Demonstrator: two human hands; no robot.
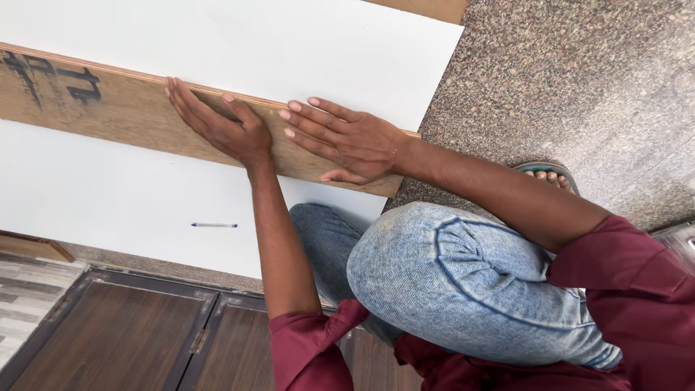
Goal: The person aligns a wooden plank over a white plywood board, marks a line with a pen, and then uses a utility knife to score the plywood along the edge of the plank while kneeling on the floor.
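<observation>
- Speckled granite floor (579,72) under one white panel (289,43).
- One wooden strip (108,108) across the panel; I see left hand (224,130) and right hand (347,141) flat on it, fingers spread.
- One pen (214,225) below strip.

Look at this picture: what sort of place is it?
Probably a carpentry or furniture-making site: both hands press a wooden plank onto a large white laminate board laid on a speckled stone floor.

A blue-tipped pen (214,225) is seen lying on the white sheet (108,188), well apart from its edges. A speckled granite floor (579,80) is spread at the right, and dark wood-grain door panels (123,340) are set along the lower left.
</observation>
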